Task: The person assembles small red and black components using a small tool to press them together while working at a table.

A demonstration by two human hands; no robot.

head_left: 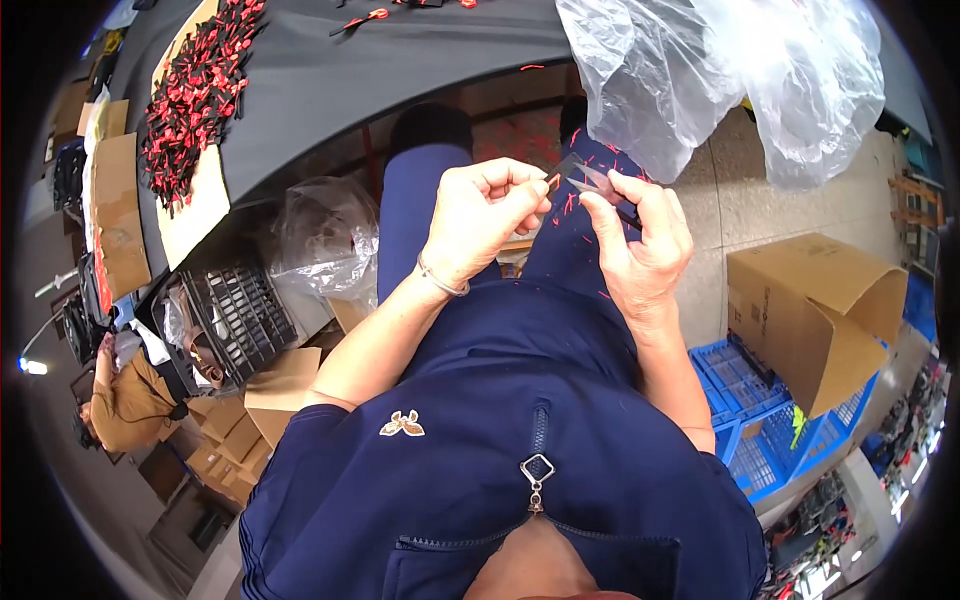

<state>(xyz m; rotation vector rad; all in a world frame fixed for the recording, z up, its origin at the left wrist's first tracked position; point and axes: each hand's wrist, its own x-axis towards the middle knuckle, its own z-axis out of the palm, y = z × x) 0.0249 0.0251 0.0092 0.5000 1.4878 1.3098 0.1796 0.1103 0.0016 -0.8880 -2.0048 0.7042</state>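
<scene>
Above my lap, my left hand [472, 218] pinches a small black fabric strip [564, 168] with a bit of red on it between thumb and fingertips. Facing it, my right hand [645, 240] grips a pair of thread snips [598, 184], whose pointed blades are apart and aimed at the strip. Where the blades meet the strip is too small to make out. Red thread scraps [572, 204] are scattered over my dark blue trouser leg below the hands. A large heap of similar black and red pieces [200, 100] lies on cardboard at the left of the table.
The dark-covered table [420, 60] curves in front of my knees. Clear plastic bags [720, 80] hang over its right side; another clear bag [330, 235] is at left. An open cardboard box [810, 310] rests on blue crates [745, 400] at right. Another person [135, 395] is far left.
</scene>
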